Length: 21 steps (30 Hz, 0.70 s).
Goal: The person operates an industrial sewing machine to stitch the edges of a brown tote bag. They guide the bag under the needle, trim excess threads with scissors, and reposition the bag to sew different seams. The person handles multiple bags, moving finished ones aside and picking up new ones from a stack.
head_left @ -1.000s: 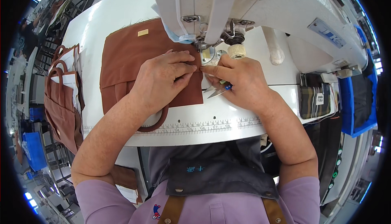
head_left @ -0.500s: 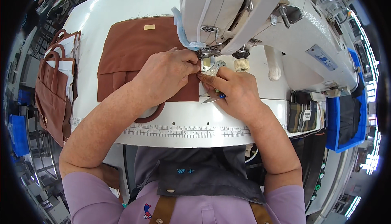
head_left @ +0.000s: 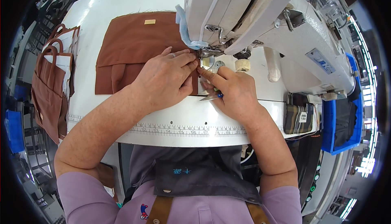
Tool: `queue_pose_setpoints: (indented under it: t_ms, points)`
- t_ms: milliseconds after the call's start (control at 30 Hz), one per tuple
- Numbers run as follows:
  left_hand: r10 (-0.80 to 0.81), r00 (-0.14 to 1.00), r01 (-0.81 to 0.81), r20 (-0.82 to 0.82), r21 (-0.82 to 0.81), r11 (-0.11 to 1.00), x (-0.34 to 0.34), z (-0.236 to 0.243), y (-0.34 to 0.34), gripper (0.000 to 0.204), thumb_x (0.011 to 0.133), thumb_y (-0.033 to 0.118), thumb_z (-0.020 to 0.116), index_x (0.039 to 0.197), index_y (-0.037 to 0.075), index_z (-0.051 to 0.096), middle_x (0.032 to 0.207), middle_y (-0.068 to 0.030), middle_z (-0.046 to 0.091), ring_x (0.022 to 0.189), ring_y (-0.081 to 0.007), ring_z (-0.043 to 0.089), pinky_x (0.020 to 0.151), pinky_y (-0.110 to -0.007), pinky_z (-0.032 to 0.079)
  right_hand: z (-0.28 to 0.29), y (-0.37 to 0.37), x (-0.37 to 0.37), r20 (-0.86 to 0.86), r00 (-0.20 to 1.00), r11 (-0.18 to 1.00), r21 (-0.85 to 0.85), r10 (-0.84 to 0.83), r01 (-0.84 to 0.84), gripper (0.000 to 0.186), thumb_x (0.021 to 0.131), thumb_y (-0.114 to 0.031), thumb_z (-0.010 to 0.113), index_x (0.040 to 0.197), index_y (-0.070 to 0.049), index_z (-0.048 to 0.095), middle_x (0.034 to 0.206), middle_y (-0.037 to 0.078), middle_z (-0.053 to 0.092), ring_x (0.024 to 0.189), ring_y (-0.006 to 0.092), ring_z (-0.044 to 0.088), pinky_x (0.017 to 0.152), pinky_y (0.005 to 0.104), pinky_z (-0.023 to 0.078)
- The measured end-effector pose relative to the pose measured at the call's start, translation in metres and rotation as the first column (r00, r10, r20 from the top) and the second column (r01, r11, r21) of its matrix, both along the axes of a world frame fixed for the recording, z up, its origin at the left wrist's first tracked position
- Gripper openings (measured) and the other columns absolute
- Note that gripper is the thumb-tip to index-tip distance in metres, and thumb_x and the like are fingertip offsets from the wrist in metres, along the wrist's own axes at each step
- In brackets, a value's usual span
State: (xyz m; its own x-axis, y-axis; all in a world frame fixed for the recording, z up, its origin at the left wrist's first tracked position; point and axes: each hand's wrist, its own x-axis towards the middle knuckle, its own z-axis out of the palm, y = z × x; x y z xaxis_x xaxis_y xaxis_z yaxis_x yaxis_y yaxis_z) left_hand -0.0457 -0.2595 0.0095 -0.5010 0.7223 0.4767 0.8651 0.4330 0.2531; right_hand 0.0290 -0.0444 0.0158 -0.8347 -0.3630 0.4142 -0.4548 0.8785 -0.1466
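A brown fabric bag panel [head_left: 134,32], with a small tan label near its far edge and a sewn-on strap, lies on the white sewing table. Its right edge is at the presser foot [head_left: 200,53] of a white sewing machine [head_left: 222,8]. My left hand [head_left: 165,79] rests on the panel, fingers stretched toward the foot and thumb apart. My right hand [head_left: 234,87] is closed around small thread snips [head_left: 211,97], their blades pointing left below the palm. Its thumb and index finger reach the panel's edge just below the foot. The needle tip is hard to make out.
A stack of brown bag pieces [head_left: 48,89] with looped handles hangs over the table's left edge. Along the front edge runs a printed ruler [head_left: 175,131]. Folded striped cloth [head_left: 299,116] sits at the right, beside a blue bin [head_left: 341,142] holding dark material.
My left fingers have straightened and spread on the panel, and the thumb has moved down away from them. The panel has shifted slightly away from me. My right hand still holds the snips.
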Motion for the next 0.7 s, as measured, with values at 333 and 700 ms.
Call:
queue_pose_setpoints:
  t_ms: [333, 700]
  points:
    - [0.017, 0.999, -0.018, 0.035, 0.014, 1.000, -0.017, 0.004, 0.010, 0.032, 0.083, 0.008, 0.067, 0.112, -0.002, 0.075, 0.108, -0.0175, 0.074, 0.097, -0.0349, 0.070, 0.086, -0.042, 0.058, -0.006, 0.016, 0.003, -0.064, 0.995, 0.994, -0.081, -0.081, 0.075, 0.011, 0.088, -0.018, 0.074, 0.096, -0.010, 0.071, 0.078, 0.005, 0.065, 0.062, 0.0285, 0.064, 0.058, 0.0423, 0.052]
    - [0.088, 0.990, -0.085, 0.113, -0.032, 0.996, -0.017, 0.014, 0.012, 0.030, 0.085, 0.006, 0.067, 0.112, -0.002, 0.075, 0.102, -0.0204, 0.075, 0.091, -0.0390, 0.070, 0.082, -0.044, 0.057, 0.025, 0.073, 0.091, -0.164, 0.890, 0.903, -0.137, -0.425, 0.406, 0.011, 0.083, -0.015, 0.079, 0.088, -0.012, 0.070, 0.078, 0.004, 0.060, 0.064, 0.0270, 0.062, 0.058, 0.0400, 0.049]
